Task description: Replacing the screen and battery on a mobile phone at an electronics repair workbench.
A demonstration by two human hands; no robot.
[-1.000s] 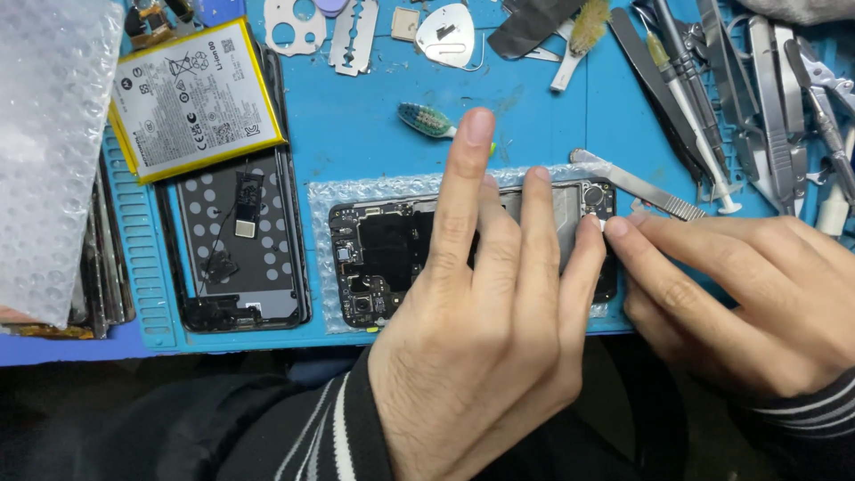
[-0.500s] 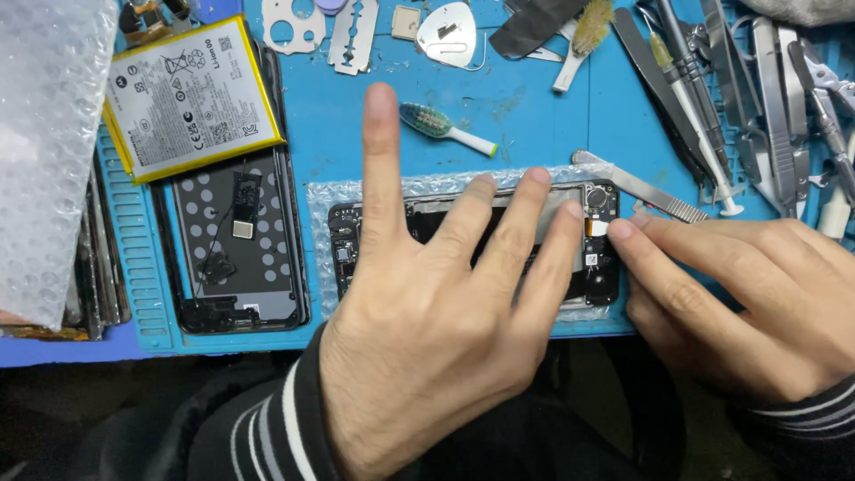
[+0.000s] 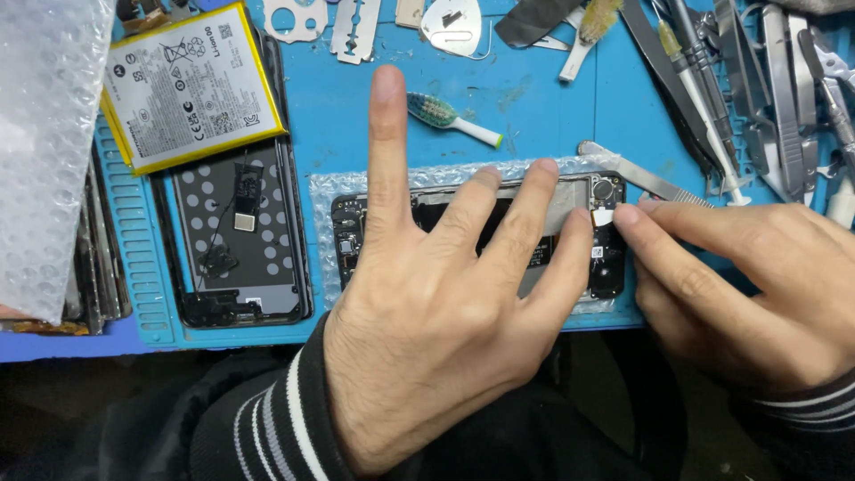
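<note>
Battery, toothbrush, razor blade

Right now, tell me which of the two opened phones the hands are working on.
The one lying crosswise on the bubble wrap, the opened phone under the left hand and right hand. The other phone shell, upright beside the battery, lies untouched.

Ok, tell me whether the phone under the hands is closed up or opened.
Opened: the phone shows bare circuit boards, its back cover lying apart.
</note>
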